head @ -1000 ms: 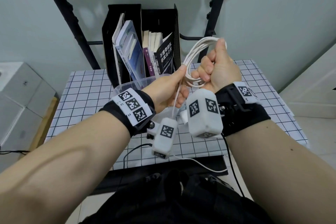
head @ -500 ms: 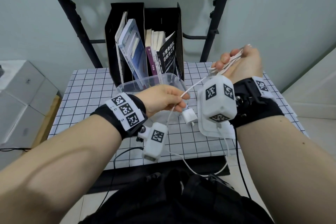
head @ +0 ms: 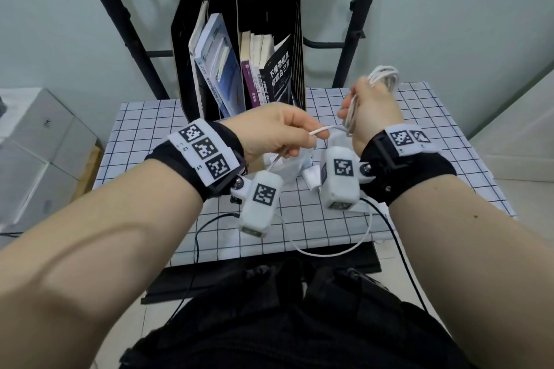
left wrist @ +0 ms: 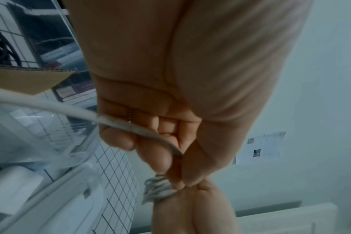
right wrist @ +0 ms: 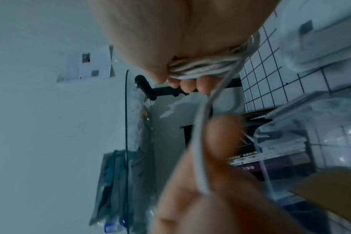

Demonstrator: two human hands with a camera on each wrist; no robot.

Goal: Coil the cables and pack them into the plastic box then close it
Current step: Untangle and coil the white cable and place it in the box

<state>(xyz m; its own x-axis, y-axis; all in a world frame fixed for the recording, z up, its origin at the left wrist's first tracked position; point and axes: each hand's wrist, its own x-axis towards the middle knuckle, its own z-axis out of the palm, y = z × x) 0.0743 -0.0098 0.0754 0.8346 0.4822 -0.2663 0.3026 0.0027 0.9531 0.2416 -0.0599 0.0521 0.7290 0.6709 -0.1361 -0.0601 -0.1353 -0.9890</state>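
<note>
A white cable runs between both hands above the table. My right hand (head: 350,108) grips a coil of several loops (head: 385,75), seen bunched in the fist in the right wrist view (right wrist: 200,68). My left hand (head: 317,138) pinches the free strand (head: 322,130) between thumb and fingers just left of the coil; the pinch shows in the left wrist view (left wrist: 130,126). Slack cable (head: 329,253) hangs over the table's front edge. The clear plastic box (left wrist: 40,142) sits under the left hand, mostly hidden in the head view. Its lid (left wrist: 60,197) lies beside it.
A black file holder with books (head: 239,69) stands at the back of the checkered table (head: 150,135). Black frame legs (head: 120,24) rise behind it. A white plug (head: 311,177) lies between the wrists. A black wire (head: 204,234) trails off the front edge. White boxes (head: 36,144) stand to the left.
The right hand swung out to the right with the coil, then came back toward the left hand. The left hand has risen and keeps its pinch on the strand.
</note>
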